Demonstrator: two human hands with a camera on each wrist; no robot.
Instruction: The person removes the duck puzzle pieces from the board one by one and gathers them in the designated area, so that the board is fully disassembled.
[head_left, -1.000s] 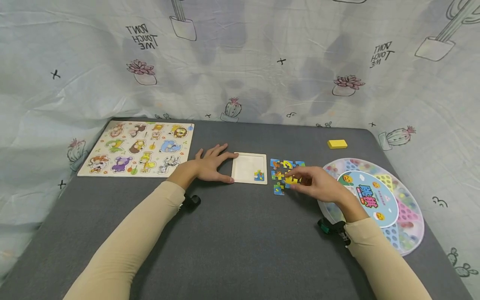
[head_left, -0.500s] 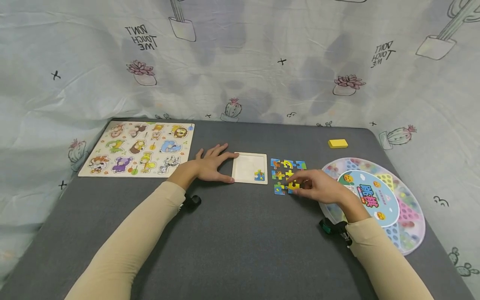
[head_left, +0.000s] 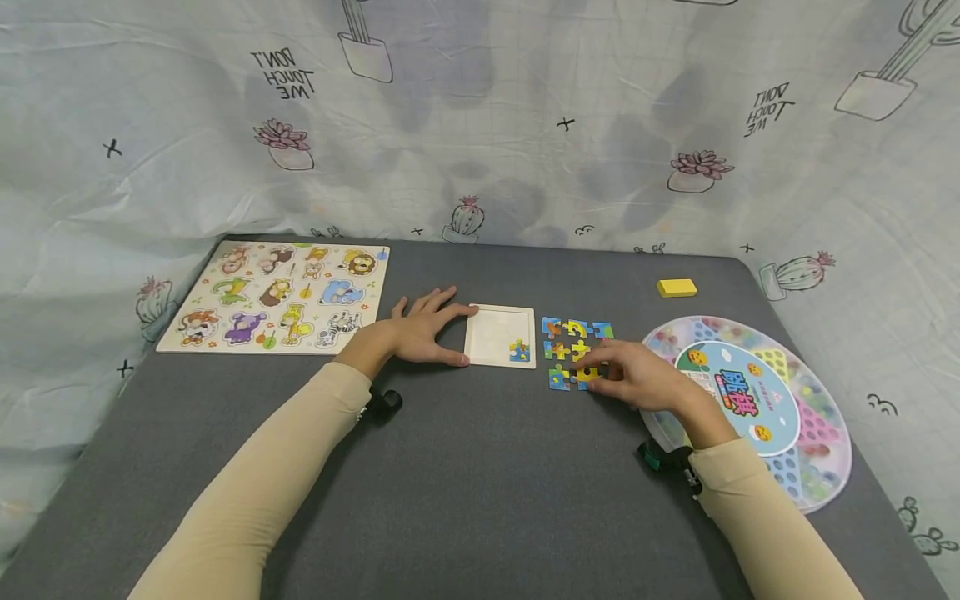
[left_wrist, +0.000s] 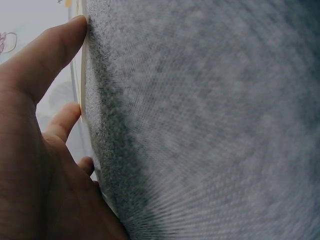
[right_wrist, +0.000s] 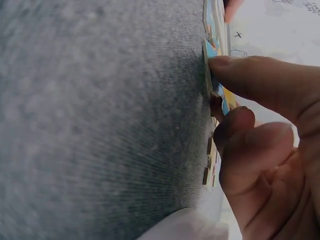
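In the head view, my left hand (head_left: 415, 335) lies spread on the table, its thumb and index fingertip touching the left corners of a small square puzzle tray (head_left: 491, 335). One corner piece (head_left: 519, 351) sits in the tray's lower right. To the right, several jigsaw pieces (head_left: 556, 350) lie in rows. My right hand (head_left: 636, 372) pinches a yellow-and-blue jigsaw piece (head_left: 587, 375) at the lower right of that group, partly covering it. In the right wrist view, the thumb presses on a blue-edged piece (right_wrist: 210, 49), with the fingers curled beside it.
A wooden animal puzzle board (head_left: 247, 325) lies at the back left. A round Chinese checkers box (head_left: 810, 392) lies under and beside the right forearm. A yellow block (head_left: 677, 288) stands at the back right, near a patterned curtain (head_left: 517, 183).
My right hand has shifted slightly right and down with the jigsaw piece, which now lies in the bottom row beside its neighbour. The left hand and tray have stayed in place.
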